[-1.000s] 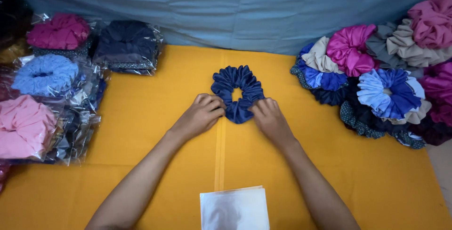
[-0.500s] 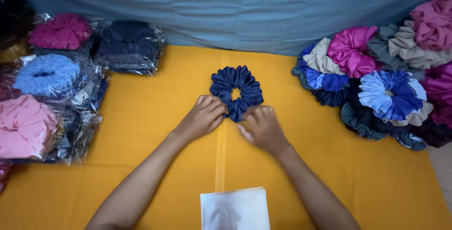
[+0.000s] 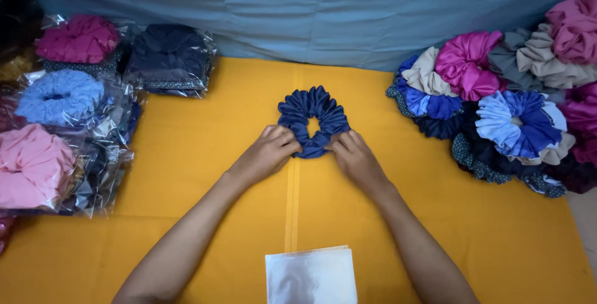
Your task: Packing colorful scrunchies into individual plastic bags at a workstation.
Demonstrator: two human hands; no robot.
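Item: navy scrunchie [image 3: 313, 119], lying flat on the yellow bench [image 3: 186, 173], ring-shaped with its hole facing up; no clear long axis.

Left hand [image 3: 266, 153]: at the scrunchie's lower left edge, fingers pinching the fabric.

Right hand [image 3: 356, 156]: at the scrunchie's lower right edge, fingers closed on the fabric; half a second ago it lay just below the scrunchie.

Right of the scrunchie: pile of loose scrunchies [image 3: 507, 108].

Left of it: bagged scrunchies [image 3: 62, 117].

Below it: clear bag [image 3: 311, 276].

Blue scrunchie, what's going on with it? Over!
Both hands, left hand and right hand, pinching the navy scrunchie at its near edge. Scrunchie flat on yellow cloth. Nothing in the way.
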